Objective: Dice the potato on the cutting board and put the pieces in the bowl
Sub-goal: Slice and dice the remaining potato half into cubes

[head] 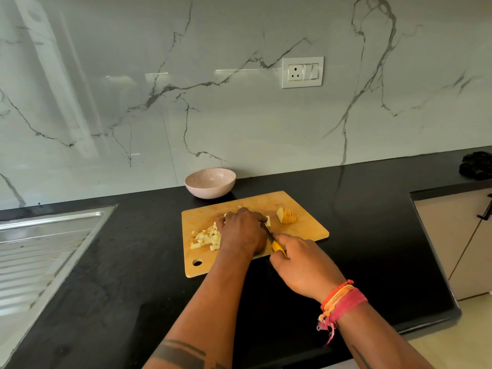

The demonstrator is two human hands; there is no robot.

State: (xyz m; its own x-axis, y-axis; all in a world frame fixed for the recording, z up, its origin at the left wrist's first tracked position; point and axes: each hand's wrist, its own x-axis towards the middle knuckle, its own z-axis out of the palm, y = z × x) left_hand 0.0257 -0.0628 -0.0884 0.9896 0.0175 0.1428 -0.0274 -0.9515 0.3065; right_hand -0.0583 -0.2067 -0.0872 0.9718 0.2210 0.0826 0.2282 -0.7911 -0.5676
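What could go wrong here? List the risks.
The left hand holds potato slices down right beside the knife that the right hand grips, so fingers could get nicked. The diced pile sits near the cutting board edge and may spill.

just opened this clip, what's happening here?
A person is dicing potato on a wooden cutting board. The right hand grips a yellow-handled knife, its blade down beside the left hand, which covers the piece being cut. A pile of diced pieces lies at the board's left, and a sliced potato chunk waits at its far right. The pink bowl behind the board holds no pieces.
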